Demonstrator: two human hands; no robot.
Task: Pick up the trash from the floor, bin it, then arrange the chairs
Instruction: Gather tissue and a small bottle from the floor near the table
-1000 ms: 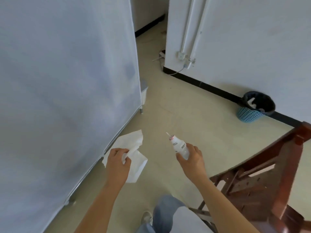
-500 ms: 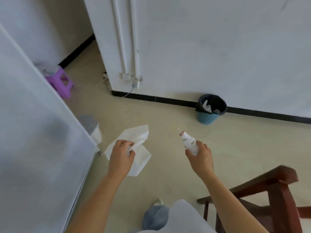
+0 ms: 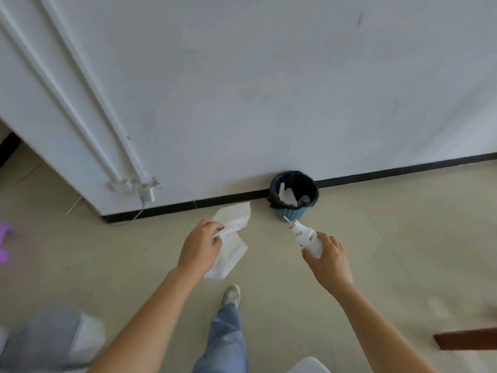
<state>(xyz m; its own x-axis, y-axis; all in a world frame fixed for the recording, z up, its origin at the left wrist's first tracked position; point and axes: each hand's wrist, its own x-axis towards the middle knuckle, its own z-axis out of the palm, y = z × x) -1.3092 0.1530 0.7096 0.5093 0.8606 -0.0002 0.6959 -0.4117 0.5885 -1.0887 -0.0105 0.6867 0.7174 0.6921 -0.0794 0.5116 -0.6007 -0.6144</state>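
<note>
My left hand (image 3: 200,243) grips a crumpled white paper sheet (image 3: 231,238) that hangs in front of me above the floor. My right hand (image 3: 329,261) holds a small white plastic bottle (image 3: 305,235) with a straw, its neck pointing up and left. Just beyond the bottle stands a small blue woven bin (image 3: 293,196) with a black liner, against the wall's black skirting; white paper lies inside it. A brown wooden chair part (image 3: 465,339) shows at the right edge.
A white wall (image 3: 269,90) with vertical pipes (image 3: 88,109) and a socket with a cable fills the top. A purple stool (image 3: 4,243) sits at the left edge. My leg and shoe (image 3: 231,294) stand on the beige floor below my hands.
The view has swung right and closer to the wall, so the bin now sits directly ahead of my hands. Both hands keep their hold on the paper and bottle.
</note>
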